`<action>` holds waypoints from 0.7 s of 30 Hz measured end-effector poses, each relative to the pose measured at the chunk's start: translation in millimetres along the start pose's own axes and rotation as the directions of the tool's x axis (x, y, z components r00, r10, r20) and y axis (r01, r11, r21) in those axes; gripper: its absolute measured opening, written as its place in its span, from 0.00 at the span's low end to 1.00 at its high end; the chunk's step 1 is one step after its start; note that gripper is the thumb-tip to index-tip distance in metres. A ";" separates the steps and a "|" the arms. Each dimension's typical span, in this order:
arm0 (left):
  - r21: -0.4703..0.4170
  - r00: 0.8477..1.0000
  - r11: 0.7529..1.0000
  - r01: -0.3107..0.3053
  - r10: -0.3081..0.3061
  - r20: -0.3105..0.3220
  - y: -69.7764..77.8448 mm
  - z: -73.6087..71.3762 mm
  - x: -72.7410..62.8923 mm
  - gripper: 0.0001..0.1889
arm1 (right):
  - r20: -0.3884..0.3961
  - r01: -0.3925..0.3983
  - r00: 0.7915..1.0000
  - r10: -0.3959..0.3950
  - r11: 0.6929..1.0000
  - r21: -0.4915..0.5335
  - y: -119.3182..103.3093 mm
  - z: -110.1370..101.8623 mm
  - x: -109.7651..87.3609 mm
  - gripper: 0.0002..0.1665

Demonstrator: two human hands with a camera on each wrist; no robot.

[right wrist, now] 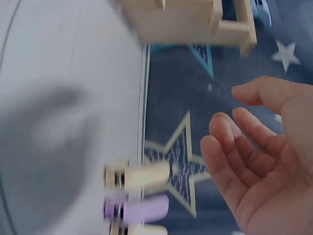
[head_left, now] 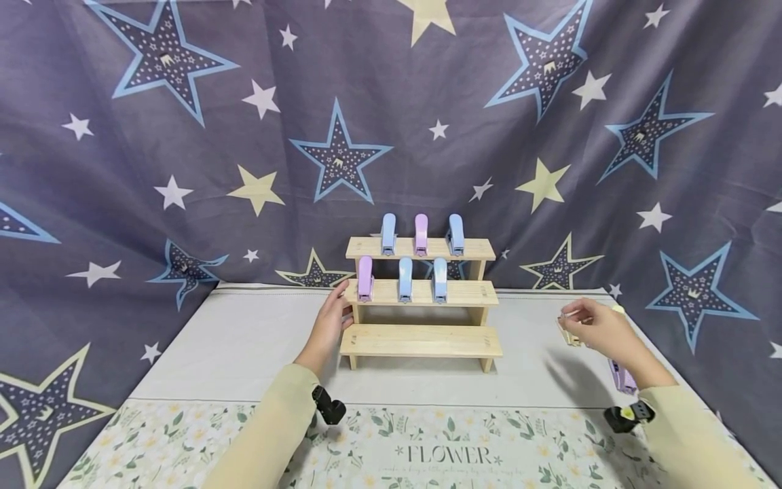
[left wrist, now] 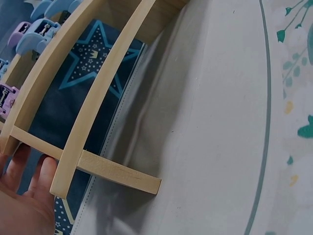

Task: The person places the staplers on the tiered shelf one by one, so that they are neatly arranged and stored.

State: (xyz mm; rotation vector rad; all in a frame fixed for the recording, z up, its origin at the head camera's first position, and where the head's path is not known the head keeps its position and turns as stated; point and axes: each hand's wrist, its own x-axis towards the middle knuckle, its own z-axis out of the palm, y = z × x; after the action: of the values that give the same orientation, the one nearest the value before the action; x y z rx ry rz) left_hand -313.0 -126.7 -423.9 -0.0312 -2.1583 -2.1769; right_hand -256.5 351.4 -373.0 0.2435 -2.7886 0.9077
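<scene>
A three-step wooden stand (head_left: 421, 339) carries small staplers. On its top step are a blue stapler (head_left: 388, 234), a purple stapler (head_left: 421, 234) and another blue one (head_left: 455, 234); the middle step holds a purple stapler (head_left: 364, 278) and two blue ones. My left hand (head_left: 330, 319) holds the stand's left side by the middle step, its fingers (left wrist: 44, 176) against the side piece in the left wrist view. At right, my right hand (right wrist: 264, 156) is loosely curled with nothing in it, above a cream stapler (right wrist: 146, 176) and a purple stapler (right wrist: 144, 209) on the table.
Part of a further cream stapler (right wrist: 154, 230) shows at the bottom of the right wrist view. The white table (head_left: 244, 339) has a flower-printed front strip (head_left: 452, 435). A dark star-patterned curtain (head_left: 379, 81) hangs behind and at both sides.
</scene>
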 end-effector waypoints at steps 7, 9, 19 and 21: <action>0.011 1.000 1.000 0.003 -0.003 -0.003 1.0 0.3 -1.4 0.28 | 0.034 -0.071 0.997 0.075 0.991 -0.111 32.5 -29.4 -23.9 0.22; 0.012 1.000 1.000 0.006 -0.006 -0.005 1.3 0.3 -1.7 0.28 | 0.038 -0.090 0.995 0.095 0.988 -0.127 40.4 -35.1 -29.2 0.23; 0.018 1.000 1.000 0.007 -0.007 -0.003 0.2 0.0 -1.0 0.28 | 0.039 -0.156 0.986 0.163 0.977 -0.145 70.3 -50.5 -48.3 0.27; 0.010 1.000 1.000 0.008 -0.008 -0.002 0.8 0.0 -0.5 0.28 | 0.037 -0.169 0.984 0.176 0.975 -0.145 76.3 -50.4 -50.3 0.29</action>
State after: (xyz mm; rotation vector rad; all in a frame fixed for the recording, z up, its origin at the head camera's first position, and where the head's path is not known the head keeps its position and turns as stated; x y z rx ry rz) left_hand -312.5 -126.6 -423.1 -0.0201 -2.1729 -2.1692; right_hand -217.5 447.1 -388.0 0.0017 -2.9400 0.7436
